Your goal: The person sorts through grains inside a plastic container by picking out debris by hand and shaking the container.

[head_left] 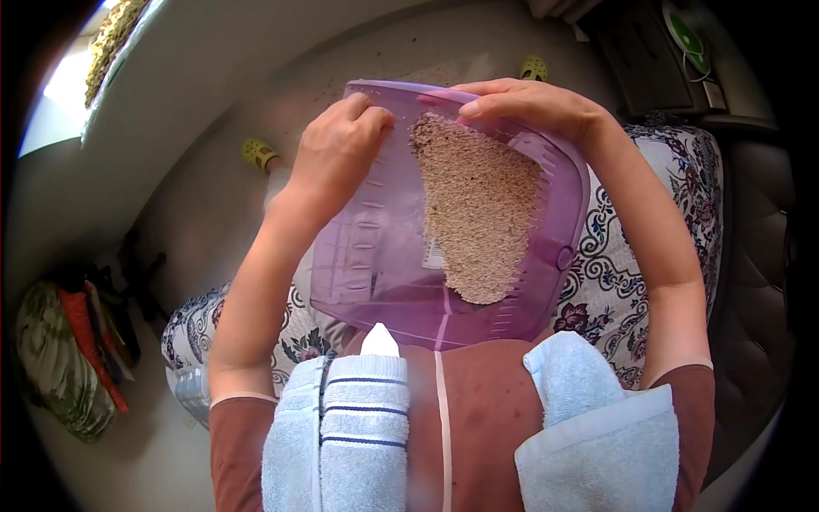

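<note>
A purple see-through plastic container [358,247] rests on the lap, tilted, with a heap of tan granules [482,200] gathered toward its right side. Darker bits lie along the heap's upper edge. My right hand [525,104] grips the container's far rim, the thumb inside and the fingers over the edge. My left hand [345,136] is over the container's upper left part, its fingers pinched together; what they hold, if anything, is too small to make out. A pale label shows through the plastic beside the granules.
I sit on a flower-patterned cover [674,196]. Light blue towels [367,427] hang over my chest. Yellow-green clogs [256,154] are on the floor, which has scattered crumbs. A dark cabinet [640,60] stands at upper right, and bags [64,358] lie at left.
</note>
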